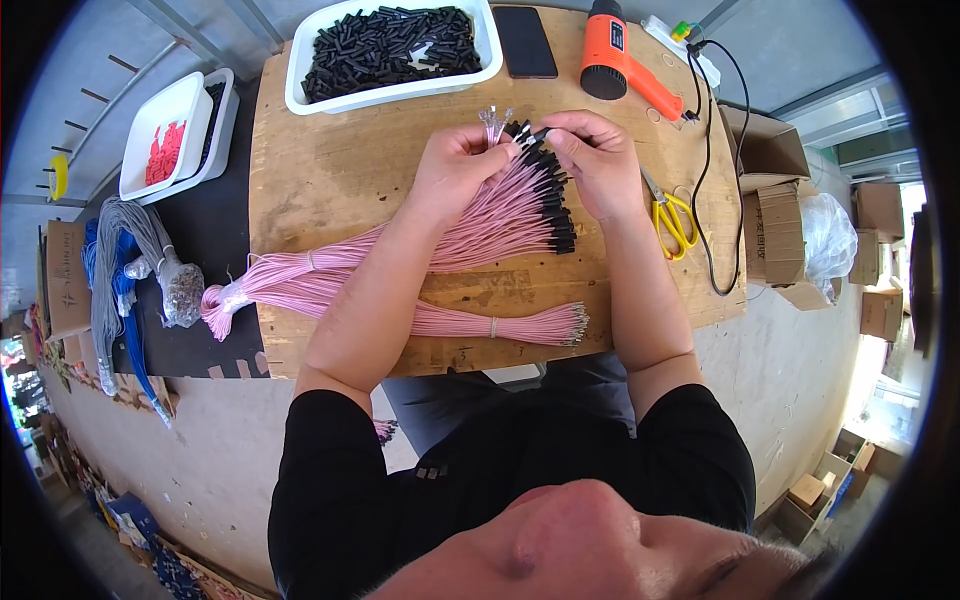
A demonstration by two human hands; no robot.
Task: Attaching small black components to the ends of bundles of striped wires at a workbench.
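Observation:
My left hand (455, 165) is closed around several pink wires near their ends, and bare metal terminals (492, 122) stick up past its fingers. Thumb and fingertips of my right hand (600, 165) pinch a small black sleeve (541, 135) at a wire end beside the left fingertips. Under both hands a large bundle of pink wires (470, 228) fans out, with black sleeves (562, 225) on many ends. Its far-left end is gathered in clear wrap (233, 295). Nearer me lies a second tied pink bundle (455, 322) with bare metal ends.
A white tub (395, 96) of black sleeves stands at the back, beside a phone (527, 42) and an orange heat gun (612, 55). Yellow-handled scissors (673, 225) and a black cord (708, 180) lie right. Leftward are a tub (140, 135) with red pieces and grey wires (125, 240).

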